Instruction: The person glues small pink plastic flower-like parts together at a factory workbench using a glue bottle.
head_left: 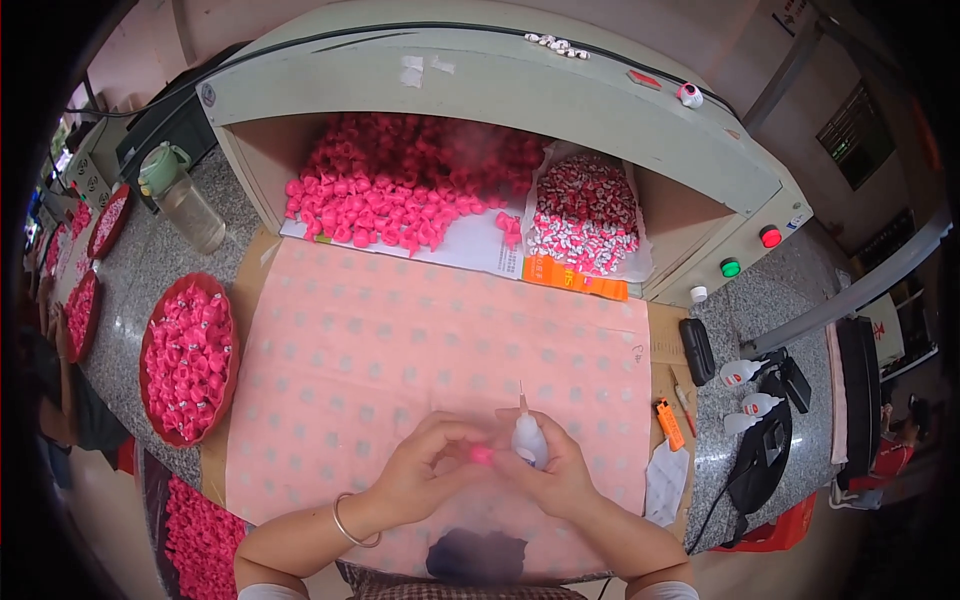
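Note:
My left hand (425, 470) pinches a small pink piece (482, 456) between its fingertips, over the near edge of a pink dotted cloth (420, 340). My right hand (555, 470) grips a small white squeeze bottle (529, 437) with a thin nozzle pointing up. The two hands meet, with the pink piece right beside the bottle. A thin bangle sits on my left wrist.
A big heap of pink pieces (400, 190) and a bag of red-and-white pieces (585, 215) lie inside a beige machine opening (480, 90). A red tray (150, 340) of pink pieces stands at left. More white bottles (745, 372), an orange lighter (669, 423) and a black device (697, 350) lie at right.

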